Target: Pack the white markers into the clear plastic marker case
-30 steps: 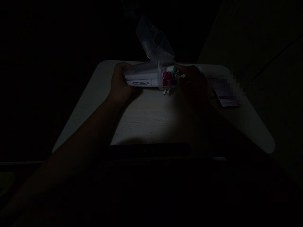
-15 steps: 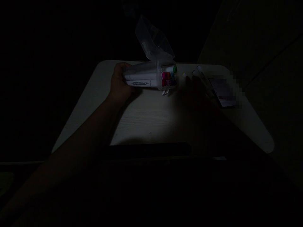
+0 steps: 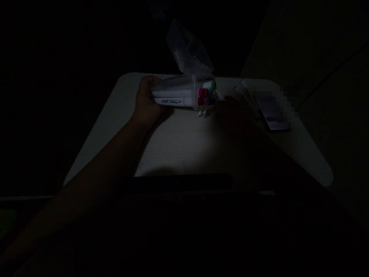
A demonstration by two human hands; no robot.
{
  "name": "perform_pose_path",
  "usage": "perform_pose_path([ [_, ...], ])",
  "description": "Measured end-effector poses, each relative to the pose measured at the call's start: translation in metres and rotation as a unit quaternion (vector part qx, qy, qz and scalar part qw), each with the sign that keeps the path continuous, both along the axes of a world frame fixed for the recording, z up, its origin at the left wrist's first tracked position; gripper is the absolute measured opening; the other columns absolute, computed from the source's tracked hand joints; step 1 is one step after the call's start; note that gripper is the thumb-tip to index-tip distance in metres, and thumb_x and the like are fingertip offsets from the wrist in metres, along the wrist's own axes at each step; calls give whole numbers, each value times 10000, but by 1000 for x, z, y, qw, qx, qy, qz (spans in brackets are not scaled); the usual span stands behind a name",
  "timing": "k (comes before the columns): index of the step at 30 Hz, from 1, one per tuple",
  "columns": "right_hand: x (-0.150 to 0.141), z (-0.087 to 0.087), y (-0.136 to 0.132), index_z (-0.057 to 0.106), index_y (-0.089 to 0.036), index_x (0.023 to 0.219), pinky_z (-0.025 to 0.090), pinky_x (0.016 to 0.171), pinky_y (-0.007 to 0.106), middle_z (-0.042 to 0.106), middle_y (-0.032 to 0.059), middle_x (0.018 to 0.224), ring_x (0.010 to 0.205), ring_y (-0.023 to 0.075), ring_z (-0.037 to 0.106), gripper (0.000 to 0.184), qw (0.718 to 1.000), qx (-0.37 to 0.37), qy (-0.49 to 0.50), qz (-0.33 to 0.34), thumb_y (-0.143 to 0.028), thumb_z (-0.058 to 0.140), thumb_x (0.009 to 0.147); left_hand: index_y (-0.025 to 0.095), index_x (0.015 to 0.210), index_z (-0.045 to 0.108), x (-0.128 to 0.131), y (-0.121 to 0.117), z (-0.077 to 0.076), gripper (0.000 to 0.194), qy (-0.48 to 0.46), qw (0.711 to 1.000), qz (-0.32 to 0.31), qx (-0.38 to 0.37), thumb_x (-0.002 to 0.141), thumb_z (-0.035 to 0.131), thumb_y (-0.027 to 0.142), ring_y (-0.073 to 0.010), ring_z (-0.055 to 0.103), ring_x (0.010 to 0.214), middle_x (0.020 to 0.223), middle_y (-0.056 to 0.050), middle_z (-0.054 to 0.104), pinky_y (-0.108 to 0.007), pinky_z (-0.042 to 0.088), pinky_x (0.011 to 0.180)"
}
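Observation:
My left hand (image 3: 147, 102) is closed around the base of a clear plastic marker case (image 3: 175, 81), which lies on its side with its mouth facing right. Its hinged lid (image 3: 190, 50) stands open at the back. Inside are several white markers (image 3: 170, 101) with coloured caps, among them green, pink, orange, red and blue. In deep shadow, my right hand (image 3: 232, 115) is just right of the mouth, its fingers closed on a white marker (image 3: 219, 95) that points toward the case. Most of this hand's fingers are too dark to make out.
Two loose markers (image 3: 243, 86) lie on the white table (image 3: 178, 142), right of the case. A phone-like flat device (image 3: 272, 113), partly pixelated, lies beyond them. Along the table's near edge runs a dark strip (image 3: 184, 182). The surroundings are almost black.
My right hand has moved slightly left with the marker, bringing its end up to the case's mouth. My left hand and the case have hardly moved.

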State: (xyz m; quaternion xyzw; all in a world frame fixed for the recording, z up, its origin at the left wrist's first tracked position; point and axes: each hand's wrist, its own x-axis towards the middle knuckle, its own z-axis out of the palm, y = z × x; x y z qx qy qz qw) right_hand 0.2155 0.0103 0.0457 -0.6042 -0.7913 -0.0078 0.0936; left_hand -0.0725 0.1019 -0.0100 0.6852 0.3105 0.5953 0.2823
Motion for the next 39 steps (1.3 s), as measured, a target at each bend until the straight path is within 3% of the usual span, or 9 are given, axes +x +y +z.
perform_pose_path([
  [3,-1,3,2,588,-74,1357,480,1060,463,603,229,1397,1240,326,591,434,999,4,-3,-40,-123,453,948,210,1100,451,2,0,-1,834,-5,1000,7,-2,433,938,88,-80,512,696,923,46,574,-317,560,739],
  [11,7,-4,6,618,-139,1284,543,941,460,707,191,1223,1059,297,679,431,999,38,25,-26,-109,572,856,234,1046,486,5,-4,3,797,-27,999,14,-16,392,890,24,-66,499,647,898,47,607,-180,380,521],
  [15,10,-3,7,651,-187,1220,570,924,456,747,131,1132,1034,289,709,419,992,44,117,-21,-116,629,808,231,1043,480,6,-5,4,788,-20,1000,20,-9,409,915,60,-66,512,654,890,48,606,-173,386,537],
  [20,14,2,18,705,-206,1055,591,921,412,770,34,1037,986,219,733,341,953,44,294,-52,-75,695,740,223,1066,487,5,-4,2,847,-31,999,21,-17,363,904,1,-71,502,659,896,47,604,-173,379,513],
  [23,14,5,20,723,-189,937,582,916,383,770,21,983,968,192,727,213,926,80,367,-46,-71,662,771,219,1060,493,6,-4,3,830,-40,999,22,-18,367,878,-26,-66,500,652,887,46,602,-171,387,506],
  [27,8,13,12,741,-180,961,578,822,318,782,33,976,876,156,713,249,869,95,484,-39,-43,627,787,223,1048,491,6,-6,4,809,-25,999,22,-11,384,913,35,-54,496,641,886,54,587,-158,387,511],
  [32,0,28,3,721,-165,823,572,673,253,774,14,858,718,112,667,236,825,124,542,-98,35,674,709,206,1073,490,4,-3,2,886,-35,999,18,-25,326,940,50,-70,494,645,876,53,590,-221,476,575],
  [35,1,27,6,708,-176,816,553,610,227,767,-3,841,692,101,668,230,812,144,558,-87,27,674,711,212,1080,498,3,-2,1,865,-34,999,14,-25,349,927,40,-98,541,703,915,42,604,-309,547,709],
  [39,4,20,11,685,-184,839,487,513,209,744,-6,821,592,81,642,95,796,188,572,-64,-96,664,811,237,1063,501,3,-3,3,808,-40,999,4,-33,391,869,-17,-92,546,701,915,47,612,-248,496,652],
])
